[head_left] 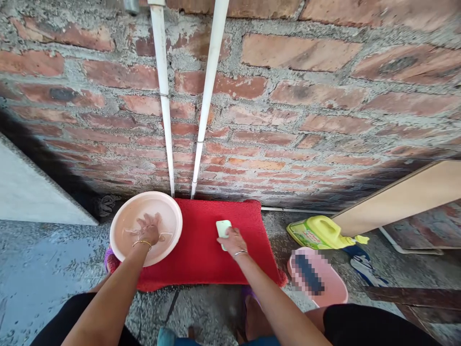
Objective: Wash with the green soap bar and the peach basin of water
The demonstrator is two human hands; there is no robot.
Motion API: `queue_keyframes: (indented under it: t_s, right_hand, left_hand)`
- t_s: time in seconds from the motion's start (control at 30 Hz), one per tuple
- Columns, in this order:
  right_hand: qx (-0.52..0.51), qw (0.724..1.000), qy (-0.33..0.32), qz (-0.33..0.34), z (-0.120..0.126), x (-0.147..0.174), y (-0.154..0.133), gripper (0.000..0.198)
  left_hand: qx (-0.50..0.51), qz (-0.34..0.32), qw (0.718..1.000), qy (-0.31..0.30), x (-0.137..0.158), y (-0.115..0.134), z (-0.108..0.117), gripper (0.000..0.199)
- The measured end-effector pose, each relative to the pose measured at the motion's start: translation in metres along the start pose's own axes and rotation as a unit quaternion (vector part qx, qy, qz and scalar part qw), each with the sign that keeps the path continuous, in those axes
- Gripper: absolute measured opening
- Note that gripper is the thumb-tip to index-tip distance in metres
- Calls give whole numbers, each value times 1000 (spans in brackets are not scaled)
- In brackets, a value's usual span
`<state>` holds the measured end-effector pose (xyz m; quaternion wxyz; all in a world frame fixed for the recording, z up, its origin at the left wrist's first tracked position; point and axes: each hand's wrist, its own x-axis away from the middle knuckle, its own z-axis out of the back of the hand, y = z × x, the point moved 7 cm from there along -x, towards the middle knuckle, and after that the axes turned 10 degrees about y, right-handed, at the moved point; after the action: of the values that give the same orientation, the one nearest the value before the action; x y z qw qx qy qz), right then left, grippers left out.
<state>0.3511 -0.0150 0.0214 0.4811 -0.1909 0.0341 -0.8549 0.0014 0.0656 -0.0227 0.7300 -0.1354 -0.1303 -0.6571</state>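
My left hand (148, 228), with a gold bracelet at the wrist, dips into the water of a pale pink basin (179, 230); its fingers are spread and nothing is in them. The basin sits on the left end of a red fabric mat (205, 250). Over the middle of that mat, my right hand (235, 241) grips a pale green oblong block (224, 228) with rounded corners. The block's underside is hidden, so I cannot tell whether it has bristles.
A yellow detergent jug (313, 230) lies on its side to the right. Below it stands a smaller pink basin (336, 283) with a blurred dark thing inside. Two white pipes (208, 96) run down the brick wall (288, 96). A board (403, 197) leans at right.
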Motion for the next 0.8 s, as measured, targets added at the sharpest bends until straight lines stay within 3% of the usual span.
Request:
queue_keyframes:
  t_s: [0.1,0.2,0.3,0.47,0.57,0.67,0.73,0.8]
  right_hand:
    - [17,995,42,-93,35,-16,77,30]
    - [16,987,72,-143,52,-18,108,32]
    - [-19,992,73,-102,40,-13,71,36]
    - [-66,996,-3,52,-20,13,-72,40]
    - [-41,991,-39,124,-47,29,-131,43]
    - [-22,985,-47,162,-54,30,-141,46]
    - [-14,985,-35,167,-47,22,-121,48]
    - [-3,990,-20,136,-32,11,-83,49]
  left_hand:
    - [0,-6,1000,9,1,1,0,95]
    - [-3,-4,1000,7,1,1,-1,95]
    - [-5,1,1000,6,1,0,-1,95]
    - [-5,-1,1000,11,-1,0,0,99]
    - [-5,1,1000,12,-1,2,3,102]
    - [-5,1,1000,16,1,3,4,95]
    - [-5,4,1000,26,3,-1,5,89]
    - [5,-2,999,48,6,-5,6,88]
